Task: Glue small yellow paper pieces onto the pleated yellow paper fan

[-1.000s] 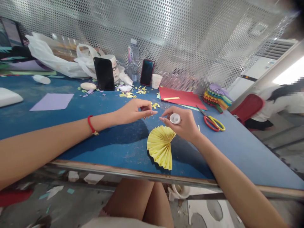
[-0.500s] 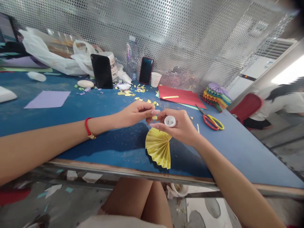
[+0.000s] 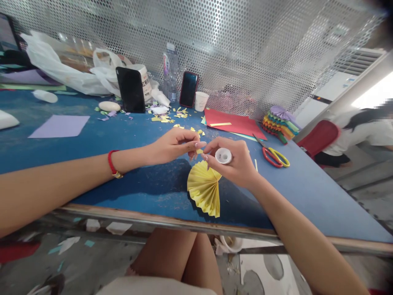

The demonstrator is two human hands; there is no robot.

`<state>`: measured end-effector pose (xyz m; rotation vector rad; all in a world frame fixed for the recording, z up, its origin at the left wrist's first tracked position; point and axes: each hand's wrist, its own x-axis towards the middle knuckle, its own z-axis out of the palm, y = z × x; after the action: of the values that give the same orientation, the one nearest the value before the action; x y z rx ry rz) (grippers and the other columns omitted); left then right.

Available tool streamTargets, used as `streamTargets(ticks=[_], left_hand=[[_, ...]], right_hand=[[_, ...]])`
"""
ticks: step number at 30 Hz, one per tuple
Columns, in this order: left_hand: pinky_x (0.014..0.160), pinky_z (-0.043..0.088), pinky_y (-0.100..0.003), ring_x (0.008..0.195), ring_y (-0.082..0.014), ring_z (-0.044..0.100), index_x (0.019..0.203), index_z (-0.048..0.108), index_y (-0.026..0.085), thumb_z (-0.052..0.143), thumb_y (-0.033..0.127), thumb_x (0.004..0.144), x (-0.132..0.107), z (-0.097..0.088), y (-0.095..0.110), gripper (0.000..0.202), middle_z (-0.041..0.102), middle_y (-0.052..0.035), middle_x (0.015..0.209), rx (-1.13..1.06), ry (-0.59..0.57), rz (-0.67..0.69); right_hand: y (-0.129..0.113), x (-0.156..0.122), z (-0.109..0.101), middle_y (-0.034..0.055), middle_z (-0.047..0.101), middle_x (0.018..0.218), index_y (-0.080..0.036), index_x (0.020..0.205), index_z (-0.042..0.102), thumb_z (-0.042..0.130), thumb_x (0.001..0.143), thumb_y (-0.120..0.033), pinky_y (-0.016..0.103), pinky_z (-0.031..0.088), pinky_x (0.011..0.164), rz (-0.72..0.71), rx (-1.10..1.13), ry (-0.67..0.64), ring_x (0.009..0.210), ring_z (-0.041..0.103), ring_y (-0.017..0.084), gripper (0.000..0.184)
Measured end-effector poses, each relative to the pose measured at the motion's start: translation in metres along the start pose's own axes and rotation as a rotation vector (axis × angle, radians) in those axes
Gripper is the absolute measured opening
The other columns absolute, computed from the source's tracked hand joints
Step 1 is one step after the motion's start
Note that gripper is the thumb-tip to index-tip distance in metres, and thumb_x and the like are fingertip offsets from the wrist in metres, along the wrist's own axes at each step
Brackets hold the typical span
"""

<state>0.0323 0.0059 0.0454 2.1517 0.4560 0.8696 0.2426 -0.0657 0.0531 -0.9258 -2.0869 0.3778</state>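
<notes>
My left hand [image 3: 179, 145] pinches a small yellow paper piece [image 3: 199, 151] between its thumb and fingers, above the blue table. At the piece's other side is my right hand [image 3: 238, 162], its thumb and forefinger drawn close to it; whether they touch it I cannot tell. A white round-ended object [image 3: 223, 156] with a hollow end is tucked in the right hand, and the rest of it is hidden by the fingers. Just below the hands lies a pleated yellow paper fan [image 3: 205, 190], its top partly covered by the right hand.
Red-and-yellow scissors [image 3: 275, 157] lie to the right, near red paper sheets [image 3: 235, 124] and stacked coloured pleated paper [image 3: 280, 123]. Phones, a water bottle [image 3: 170, 73], a paper cup [image 3: 201, 101] and yellow scraps stand or lie behind. A purple sheet [image 3: 60, 126] is at left. Another person sits at far right.
My right thumb has moved up toward the forefinger and the yellow piece. The white object has shifted slightly right and up. My left hand has barely moved, and the fan lies where it was.
</notes>
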Motion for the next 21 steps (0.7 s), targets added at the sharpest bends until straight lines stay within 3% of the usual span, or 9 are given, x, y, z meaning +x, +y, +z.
streamTargets(ticks=[12, 21], left_hand=[[0.056, 0.044, -0.016, 0.059, -0.0086, 0.058, 0.072, 0.065, 0.014, 0.059, 0.063, 0.095, -0.0016, 0.0000, -0.0020, 0.054, 0.065, -0.0012, 0.062, -0.008, -0.014, 0.037], [0.056, 0.048, -0.016, 0.058, -0.0084, 0.059, 0.072, 0.065, 0.013, 0.064, 0.061, 0.093, -0.0019, 0.0018, 0.0040, 0.052, 0.065, -0.0010, 0.063, -0.080, -0.038, 0.030]], right_hand=[[0.0020, -0.0001, 0.0000, -0.0023, 0.063, 0.064, -0.014, 0.086, 0.073, 0.069, 0.088, -0.027, 0.021, 0.037, 0.052, -0.081, 0.004, 0.020, 0.052, 0.047, 0.006, 0.013], [0.0029, -0.0003, 0.0006, -0.0015, 0.065, 0.063, -0.013, 0.086, 0.073, 0.069, 0.090, -0.028, 0.021, 0.037, 0.052, -0.057, 0.031, 0.020, 0.052, 0.048, 0.007, 0.016]])
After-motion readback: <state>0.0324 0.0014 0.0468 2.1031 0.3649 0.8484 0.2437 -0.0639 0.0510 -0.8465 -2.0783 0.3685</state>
